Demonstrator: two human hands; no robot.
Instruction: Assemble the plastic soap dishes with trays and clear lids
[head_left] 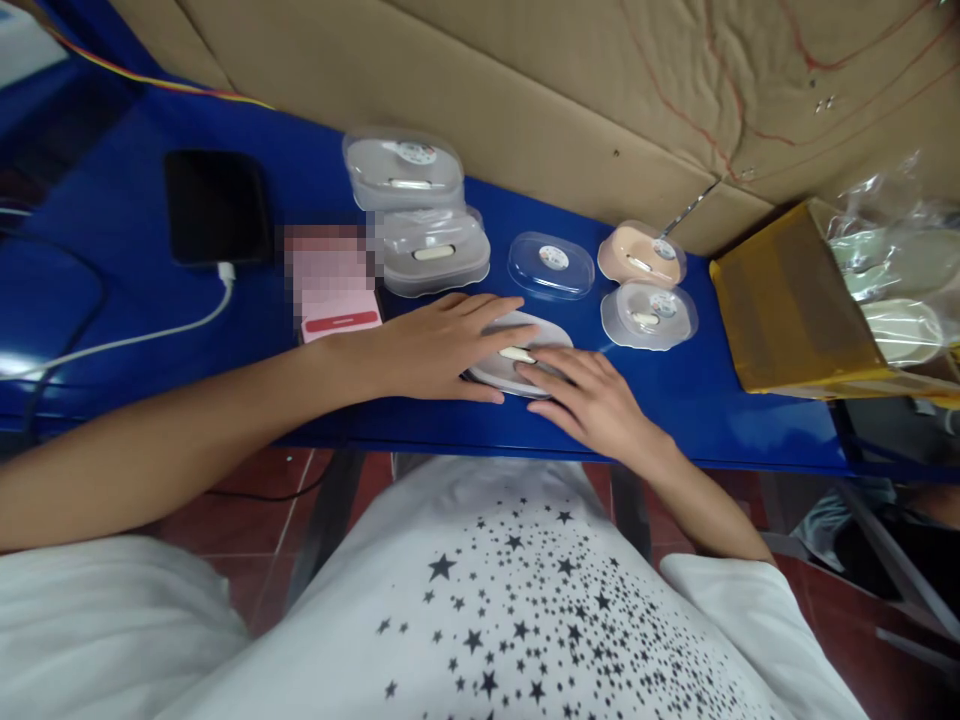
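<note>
A grey oval container [551, 328] with a small cream-white piece [517, 354] in the middle of its top lies near the table's front edge. My left hand [442, 345] rests over its left side, fingers spread and thumb along the near edge. From the right, my right hand [592, 400] reaches onto it, fingers apart, with fingertips at the cream piece. Just behind is a clear oval cover [551, 266] with a round sticker, lying on the table. Parts of the grey container are hidden under both hands.
Two grey covered containers [411, 170] stand at the back left. A peach one [641, 254] and another grey one [649, 316] sit right. A cardboard box [795, 310] holds plastic-wrapped pieces. A phone with a pink screen [341, 312] and a black device [217, 207] with a white cable lie left.
</note>
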